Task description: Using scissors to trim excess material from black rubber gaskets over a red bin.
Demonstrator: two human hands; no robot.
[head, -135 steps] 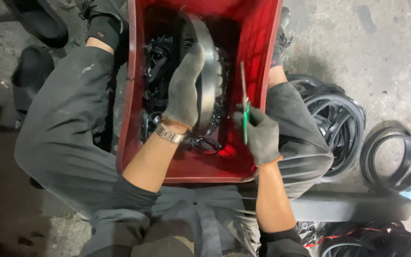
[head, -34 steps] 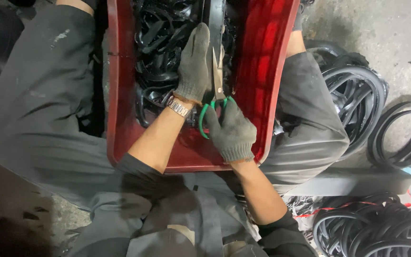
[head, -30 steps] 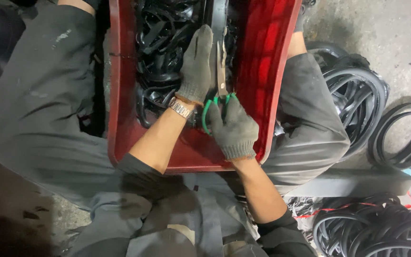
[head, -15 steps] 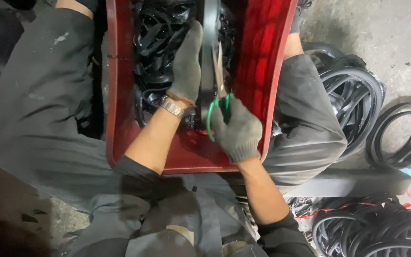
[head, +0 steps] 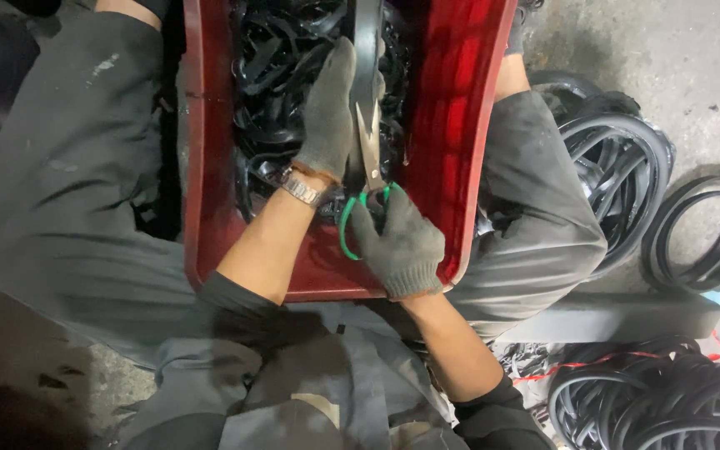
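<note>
A red plastic crate [head: 468, 125] rests between my knees, filled with black rubber strips [head: 277, 75]. My left hand [head: 327, 117], in a grey glove with a metal watch at the wrist, grips a long black rubber band [head: 368, 33] that runs up out of the crate. My right hand [head: 402, 246], also gloved, holds green-handled scissors [head: 367, 179] with the blades pointing up against that band, just beside my left palm.
Coils of black rubber rings [head: 618, 167] lie on the concrete floor to the right, with another ring [head: 710, 242] farther right and a heap [head: 660, 400] at lower right. My grey trouser legs [head: 77, 183] flank the crate.
The view has closed in on the crate. My right hand brought the scissors from the crate's right rim to the band, and the blades have moved up along it in the last second.
</note>
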